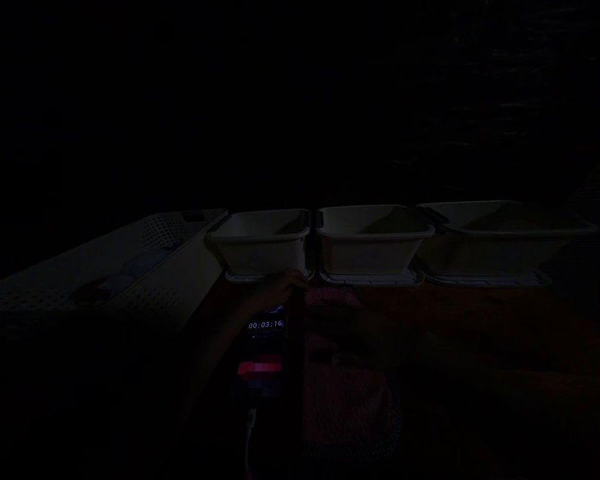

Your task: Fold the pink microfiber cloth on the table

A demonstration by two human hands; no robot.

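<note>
The scene is very dark. My left hand reaches in from the lower left. It rests just above a lit phone whose screen shows a timer, and beside the top edge of a pinkish knitted cloth. Its fingers look curled, but the dark hides whether they hold anything. A dim shape lies across the cloth, and I cannot make out whether it is my right hand.
Three white rectangular tubs stand in a row at the back of the reddish-brown table. A large white perforated basket lies to the left. A white cable runs from the phone toward me.
</note>
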